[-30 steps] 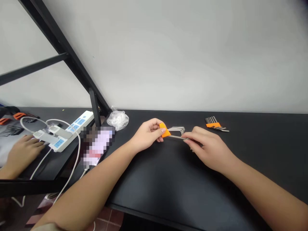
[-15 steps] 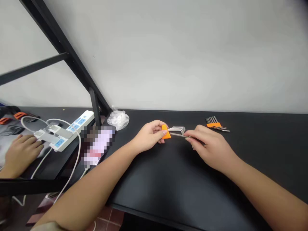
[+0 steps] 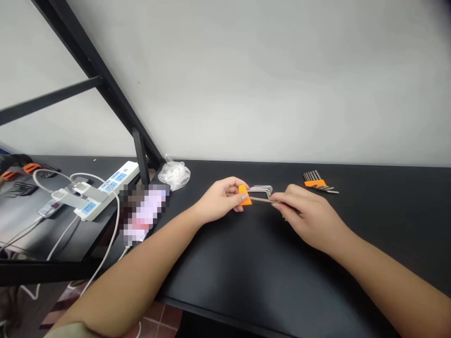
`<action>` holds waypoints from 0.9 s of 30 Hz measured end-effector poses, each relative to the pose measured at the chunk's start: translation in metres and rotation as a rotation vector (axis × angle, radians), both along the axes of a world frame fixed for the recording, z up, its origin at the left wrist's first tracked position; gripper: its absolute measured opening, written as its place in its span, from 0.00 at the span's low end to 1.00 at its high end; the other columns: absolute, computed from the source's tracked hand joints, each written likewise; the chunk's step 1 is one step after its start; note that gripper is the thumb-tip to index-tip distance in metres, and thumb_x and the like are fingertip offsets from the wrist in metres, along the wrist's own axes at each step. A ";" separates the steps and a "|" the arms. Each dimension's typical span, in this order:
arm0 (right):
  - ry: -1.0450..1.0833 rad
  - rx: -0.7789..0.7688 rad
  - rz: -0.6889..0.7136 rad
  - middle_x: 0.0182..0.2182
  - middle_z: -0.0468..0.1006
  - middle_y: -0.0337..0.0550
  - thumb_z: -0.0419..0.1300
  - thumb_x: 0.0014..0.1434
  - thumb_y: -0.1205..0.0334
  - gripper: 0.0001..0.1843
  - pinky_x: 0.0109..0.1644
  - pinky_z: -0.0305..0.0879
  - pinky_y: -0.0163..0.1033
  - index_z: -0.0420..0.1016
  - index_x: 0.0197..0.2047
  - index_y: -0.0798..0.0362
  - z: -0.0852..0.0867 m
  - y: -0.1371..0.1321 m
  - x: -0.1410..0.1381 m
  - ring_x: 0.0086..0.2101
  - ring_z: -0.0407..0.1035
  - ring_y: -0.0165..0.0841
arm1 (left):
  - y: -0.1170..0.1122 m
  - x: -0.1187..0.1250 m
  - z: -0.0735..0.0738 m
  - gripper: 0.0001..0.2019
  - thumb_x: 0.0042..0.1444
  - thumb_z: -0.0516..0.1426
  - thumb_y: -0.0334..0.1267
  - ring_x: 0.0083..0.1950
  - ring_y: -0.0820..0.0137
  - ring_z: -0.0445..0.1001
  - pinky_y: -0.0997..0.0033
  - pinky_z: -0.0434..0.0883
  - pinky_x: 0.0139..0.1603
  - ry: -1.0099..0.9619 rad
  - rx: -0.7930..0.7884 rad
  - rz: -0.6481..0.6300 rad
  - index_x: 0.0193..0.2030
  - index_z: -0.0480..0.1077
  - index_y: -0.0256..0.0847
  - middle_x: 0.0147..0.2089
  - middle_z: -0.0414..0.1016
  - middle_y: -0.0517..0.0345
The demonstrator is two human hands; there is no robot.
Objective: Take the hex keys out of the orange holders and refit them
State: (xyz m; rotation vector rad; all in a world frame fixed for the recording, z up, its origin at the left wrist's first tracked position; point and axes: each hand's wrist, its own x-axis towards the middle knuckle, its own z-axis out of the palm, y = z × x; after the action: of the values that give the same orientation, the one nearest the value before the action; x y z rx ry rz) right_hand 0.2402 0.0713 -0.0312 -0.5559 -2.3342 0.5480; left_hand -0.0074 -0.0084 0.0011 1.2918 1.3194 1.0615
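Black table (image 3: 246, 263), left hand (image 3: 220, 199) gripping orange holder (image 3: 244, 194), right hand (image 3: 310, 216) apparently pinching hex key (image 3: 262, 200)

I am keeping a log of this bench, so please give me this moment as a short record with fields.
left hand: left hand grips the orange holder of a hex key set
right hand: right hand pinches one hex key at the holder
surface: black table
far right: second hex key set
left side: plastic bag, power strip
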 end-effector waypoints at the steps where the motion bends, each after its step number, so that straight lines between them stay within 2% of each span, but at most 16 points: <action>1: -0.007 0.001 0.005 0.33 0.71 0.43 0.54 0.71 0.61 0.12 0.37 0.64 0.41 0.78 0.49 0.49 0.000 0.000 0.000 0.31 0.68 0.34 | 0.000 0.000 0.000 0.16 0.60 0.65 0.42 0.30 0.73 0.76 0.69 0.76 0.35 -0.008 -0.004 0.005 0.49 0.71 0.35 0.35 0.77 0.53; 8: -0.052 -0.002 0.020 0.32 0.71 0.43 0.53 0.72 0.59 0.13 0.35 0.63 0.41 0.78 0.50 0.48 0.002 -0.001 0.001 0.29 0.67 0.34 | 0.001 0.004 -0.001 0.18 0.59 0.66 0.41 0.31 0.74 0.75 0.69 0.76 0.36 -0.057 0.021 0.044 0.53 0.72 0.36 0.37 0.77 0.53; 11: -0.065 -0.070 0.018 0.31 0.71 0.42 0.53 0.71 0.58 0.12 0.34 0.63 0.40 0.78 0.48 0.48 0.007 -0.003 0.002 0.29 0.67 0.34 | 0.001 0.006 -0.002 0.20 0.59 0.65 0.39 0.33 0.74 0.75 0.70 0.77 0.37 -0.079 0.066 0.050 0.57 0.72 0.38 0.39 0.76 0.54; 15: -0.071 -0.170 0.011 0.31 0.72 0.41 0.54 0.71 0.57 0.11 0.33 0.64 0.40 0.78 0.46 0.48 0.010 -0.005 0.001 0.27 0.67 0.33 | 0.001 0.007 -0.004 0.19 0.59 0.65 0.38 0.39 0.71 0.76 0.69 0.78 0.39 -0.073 0.112 0.071 0.57 0.74 0.38 0.42 0.76 0.53; 18: -0.066 -0.201 0.014 0.30 0.71 0.41 0.54 0.71 0.57 0.11 0.32 0.65 0.39 0.78 0.46 0.48 0.009 -0.005 0.001 0.27 0.67 0.33 | 0.001 0.008 -0.005 0.19 0.60 0.65 0.37 0.40 0.71 0.76 0.69 0.78 0.39 -0.072 0.140 0.087 0.57 0.73 0.38 0.43 0.76 0.52; 24: -0.052 -0.199 0.037 0.31 0.72 0.41 0.54 0.71 0.58 0.11 0.33 0.66 0.40 0.78 0.46 0.48 0.007 -0.004 0.001 0.27 0.68 0.33 | 0.001 0.006 -0.005 0.20 0.60 0.64 0.37 0.39 0.72 0.76 0.69 0.77 0.40 -0.090 0.164 0.083 0.58 0.72 0.38 0.42 0.75 0.53; 27: -0.059 -0.140 0.038 0.32 0.72 0.42 0.54 0.71 0.59 0.11 0.34 0.66 0.40 0.78 0.47 0.48 0.008 -0.003 0.001 0.29 0.68 0.33 | 0.000 0.006 -0.005 0.20 0.60 0.64 0.37 0.39 0.71 0.76 0.68 0.78 0.41 -0.065 0.163 0.075 0.58 0.72 0.39 0.42 0.75 0.54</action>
State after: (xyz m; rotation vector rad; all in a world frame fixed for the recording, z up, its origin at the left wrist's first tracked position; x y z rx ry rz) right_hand 0.2412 0.0685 -0.0236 -0.6002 -2.3785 0.7256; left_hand -0.0011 -0.0081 -0.0036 1.3236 1.2626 1.2748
